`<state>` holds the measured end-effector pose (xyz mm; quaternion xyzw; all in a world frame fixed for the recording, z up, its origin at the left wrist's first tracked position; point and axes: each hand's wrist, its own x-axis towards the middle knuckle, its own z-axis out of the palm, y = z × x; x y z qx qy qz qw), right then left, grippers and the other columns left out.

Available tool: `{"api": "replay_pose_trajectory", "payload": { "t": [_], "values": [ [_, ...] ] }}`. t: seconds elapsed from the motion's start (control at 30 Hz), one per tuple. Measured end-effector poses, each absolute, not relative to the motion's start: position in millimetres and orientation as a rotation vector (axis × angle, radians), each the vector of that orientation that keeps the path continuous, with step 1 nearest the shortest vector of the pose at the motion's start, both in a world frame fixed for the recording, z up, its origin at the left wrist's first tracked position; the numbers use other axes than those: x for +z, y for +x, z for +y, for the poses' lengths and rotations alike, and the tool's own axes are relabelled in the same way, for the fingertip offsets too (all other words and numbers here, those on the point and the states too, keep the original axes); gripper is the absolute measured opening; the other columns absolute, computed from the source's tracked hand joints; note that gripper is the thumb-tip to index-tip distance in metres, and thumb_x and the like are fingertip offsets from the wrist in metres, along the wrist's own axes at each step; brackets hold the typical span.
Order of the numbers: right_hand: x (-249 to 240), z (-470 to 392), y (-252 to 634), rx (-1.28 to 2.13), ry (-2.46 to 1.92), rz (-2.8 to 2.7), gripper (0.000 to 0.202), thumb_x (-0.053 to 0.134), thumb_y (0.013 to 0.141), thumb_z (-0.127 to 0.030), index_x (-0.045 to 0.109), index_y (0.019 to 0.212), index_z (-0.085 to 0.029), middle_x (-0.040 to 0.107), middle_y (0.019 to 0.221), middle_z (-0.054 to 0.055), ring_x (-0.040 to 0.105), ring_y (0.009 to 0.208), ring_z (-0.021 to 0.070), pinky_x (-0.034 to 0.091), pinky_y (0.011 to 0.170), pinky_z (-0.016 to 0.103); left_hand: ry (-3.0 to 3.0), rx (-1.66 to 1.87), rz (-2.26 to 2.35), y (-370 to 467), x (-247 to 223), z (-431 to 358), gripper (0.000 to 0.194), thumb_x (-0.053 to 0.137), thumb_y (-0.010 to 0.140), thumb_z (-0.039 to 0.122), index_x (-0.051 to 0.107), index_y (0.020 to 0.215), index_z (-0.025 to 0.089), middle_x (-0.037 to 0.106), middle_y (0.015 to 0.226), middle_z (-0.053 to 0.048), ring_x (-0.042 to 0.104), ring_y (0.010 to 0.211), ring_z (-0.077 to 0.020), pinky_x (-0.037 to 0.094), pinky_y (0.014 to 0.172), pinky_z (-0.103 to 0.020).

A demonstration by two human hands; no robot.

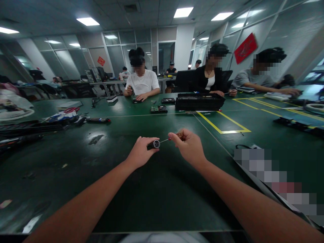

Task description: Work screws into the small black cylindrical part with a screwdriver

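My left hand [140, 153] is closed around a short black cylinder [156, 144] whose silver-rimmed round end faces me. It looks like a flashlight, but its exact kind is hard to tell. In my right hand [191, 146] is a thin screwdriver [165, 140] with a red collar and a brownish handle mostly covered by the fingers. The screwdriver's shaft points left, its tip at the cylinder's rim; whether it touches or goes inside cannot be made out. Both hands are above the green table [162, 202], near its middle.
A long black case [199, 102] stands ahead, with a green circuit board part [158, 109] beside it. Leftward lie a dark pen-like tool [98, 120] and a cluttered pile [63, 116]. Yellow tape [235, 131] marks the table. Several people sit across, a white-shirted person [142, 82] among them.
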<state>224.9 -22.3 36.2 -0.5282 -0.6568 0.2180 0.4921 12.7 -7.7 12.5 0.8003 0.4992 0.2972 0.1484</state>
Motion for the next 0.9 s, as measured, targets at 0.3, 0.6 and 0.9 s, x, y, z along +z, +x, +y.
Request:
{"api": "replay_pose_trajectory", "payload": {
  "t": [0.3, 0.6, 0.9],
  "values": [
    [40, -27, 225, 0.407, -1.145, -1.873, 0.022, 0.047, 0.097, -0.037, 0.063, 0.096, -0.022, 0.069, 0.077, 0.002, 0.064, 0.069, 0.0177, 0.043, 0.063, 0.029, 2.266, 0.916, 1.443, 10, 11, -7, 0.037, 0.072, 0.083, 0.023, 0.067, 0.119, 0.030, 0.070, 0.115, -0.003, 0.060, 0.106, -0.0251, 0.042, 0.102, -0.049],
    [40, -31, 223, 0.302, -1.182, -1.914, 0.034, 0.037, 0.098, -0.028, 0.051, 0.127, -0.019, 0.068, 0.081, 0.003, 0.062, 0.067, 0.0191, 0.041, 0.063, 0.030, 2.294, 0.905, 1.421, 12, 9, -7, 0.038, 0.073, 0.083, 0.023, 0.067, 0.119, 0.031, 0.071, 0.113, -0.001, 0.060, 0.107, -0.0244, 0.039, 0.105, -0.049],
    [42, -35, 220, 0.189, -1.226, -1.956, 0.029, 0.034, 0.101, -0.032, 0.056, 0.113, -0.019, 0.065, 0.076, 0.003, 0.060, 0.063, 0.0181, 0.038, 0.061, 0.030, 2.302, 0.893, 1.403, 13, 10, -8, 0.038, 0.073, 0.083, 0.023, 0.067, 0.120, 0.031, 0.071, 0.114, -0.002, 0.060, 0.107, -0.0251, 0.036, 0.107, -0.053]
  ]
}}
